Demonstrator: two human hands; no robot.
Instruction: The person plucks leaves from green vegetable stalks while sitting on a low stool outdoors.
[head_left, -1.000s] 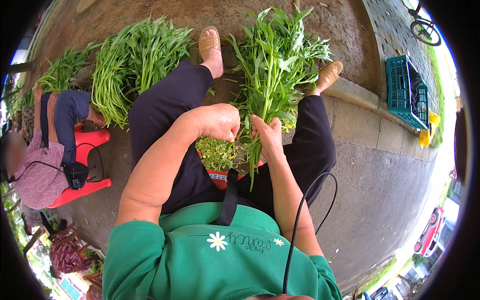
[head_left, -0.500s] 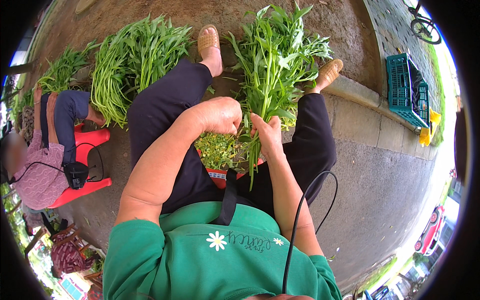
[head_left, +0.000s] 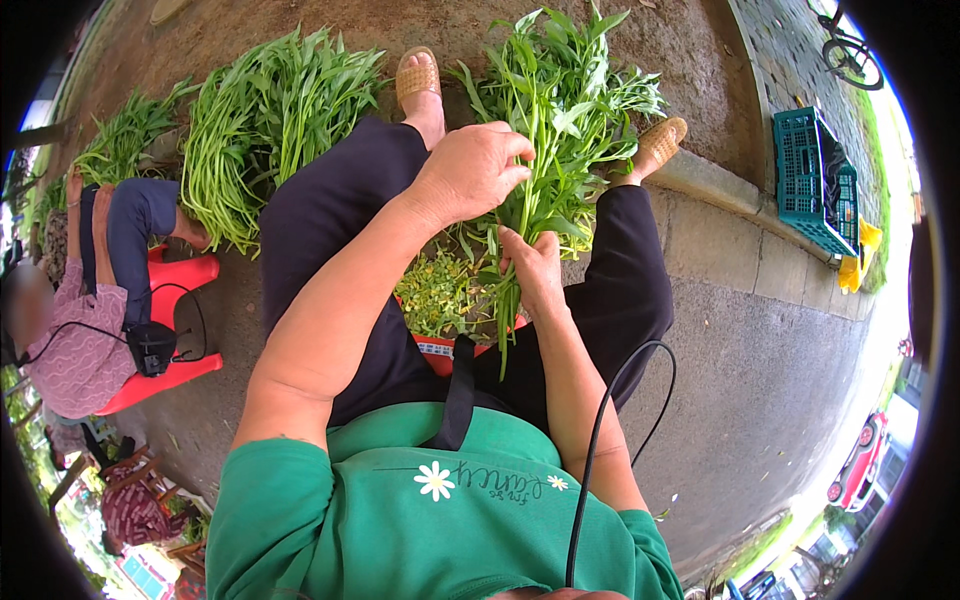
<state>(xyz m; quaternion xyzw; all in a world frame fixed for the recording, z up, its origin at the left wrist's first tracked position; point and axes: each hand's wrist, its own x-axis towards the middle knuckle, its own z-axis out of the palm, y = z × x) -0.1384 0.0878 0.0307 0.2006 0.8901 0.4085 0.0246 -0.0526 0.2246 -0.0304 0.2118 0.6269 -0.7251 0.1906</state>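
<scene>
My right hand point(head_left: 535, 268) is closed round the lower stems of a bunch of long green leafy stalks point(head_left: 530, 205), which look like water spinach. The stem ends stick out below the fist, toward my lap. Above it, my left hand point(head_left: 475, 172) is at the left side of the bunch, thumb and fingers a little apart beside the stems; no stalk shows clearly between them. More of the same greens point(head_left: 560, 100) lie beyond the bunch, between my sandalled feet. Yellow-green leaf scraps point(head_left: 438, 292) are heaped between my knees, under my hands.
A large pile of greens point(head_left: 275, 130) lies left of my left leg, a smaller heap point(head_left: 130, 135) farther left. Another person sits there by a red plastic stool point(head_left: 185, 285). At the right, a teal crate point(head_left: 805, 180) stands by the kerb point(head_left: 710, 185). A black cable point(head_left: 590, 450) loops past my right arm.
My left hand has moved up and right from beside the stem ends to the leafier part, its fingers opening. My right hand has kept its place on the stems.
</scene>
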